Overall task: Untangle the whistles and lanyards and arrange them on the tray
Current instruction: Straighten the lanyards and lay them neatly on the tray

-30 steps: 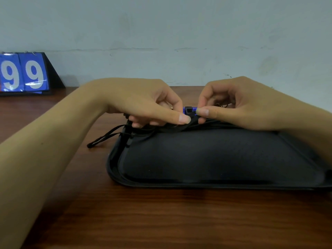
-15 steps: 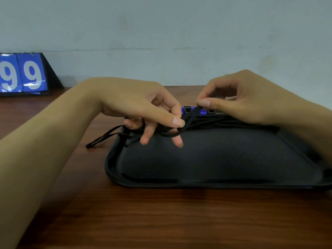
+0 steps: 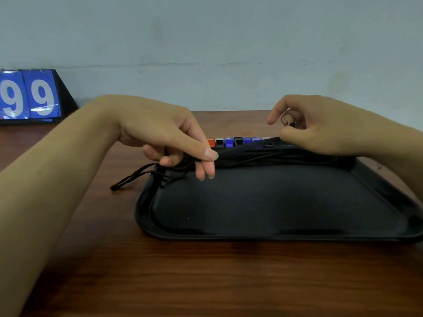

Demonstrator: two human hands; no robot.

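Note:
A black tray [image 3: 274, 234] lies on the wooden table. Along its far edge stands a row of several whistles [image 3: 235, 141], one red, the rest blue and black. Black lanyards [image 3: 263, 154] lie bundled along that edge, and one loop end [image 3: 128, 179] trails off the tray's left corner onto the table. My left hand [image 3: 164, 133] pinches lanyard cord at the tray's far left. My right hand [image 3: 320, 124] hovers over the far right edge, holding a small metal ring between its fingers, with cord running under its thumb.
A blue flip scoreboard [image 3: 29, 97] reading 99 stands at the far left against the pale wall. The tray's near floor [image 3: 263, 202] holds nothing. Brown table surface [image 3: 206, 277] stretches in front of the tray.
My hands have drawn apart, the right one moving right and up with the ring. The row of whistles between them has come into sight.

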